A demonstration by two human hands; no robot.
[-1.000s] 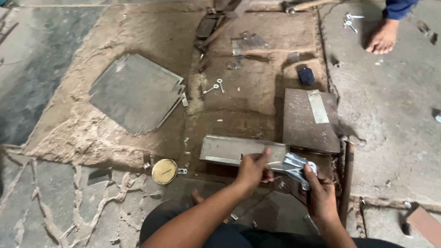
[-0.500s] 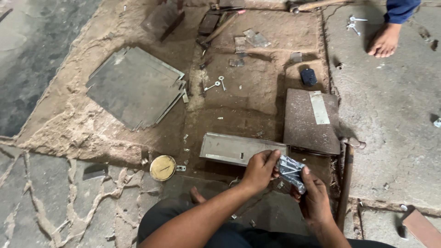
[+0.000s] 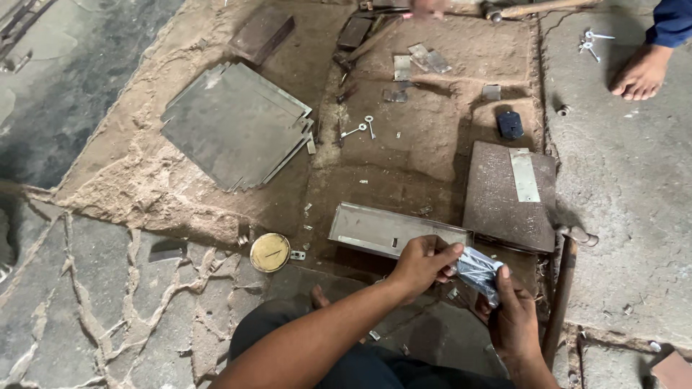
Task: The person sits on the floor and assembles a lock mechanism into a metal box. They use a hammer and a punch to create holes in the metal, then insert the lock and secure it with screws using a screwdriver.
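Note:
My right hand (image 3: 513,317) holds a small clear plastic bag (image 3: 479,270) with small metal parts inside. My left hand (image 3: 422,263) reaches into the bag's open end with pinched fingers. Both hands hover just in front of a long flat metal tray (image 3: 375,229) that lies on the dirt floor. To the right of the tray sits a dark rusty metal plate (image 3: 497,202) with a pale metal strip (image 3: 524,174) on top.
A stack of grey metal sheets (image 3: 234,122) lies at the left. A round brass-coloured lid (image 3: 269,252) sits near my knee. Two keys (image 3: 360,128), a small dark block (image 3: 510,124) and metal scraps lie farther off. Another person's bare foot (image 3: 638,72) is at the top right. A wooden handle (image 3: 559,302) lies beside my right hand.
Both hands have stayed together on the bag, and my left fingers have gone further into its opening. The camera view has shifted slightly.

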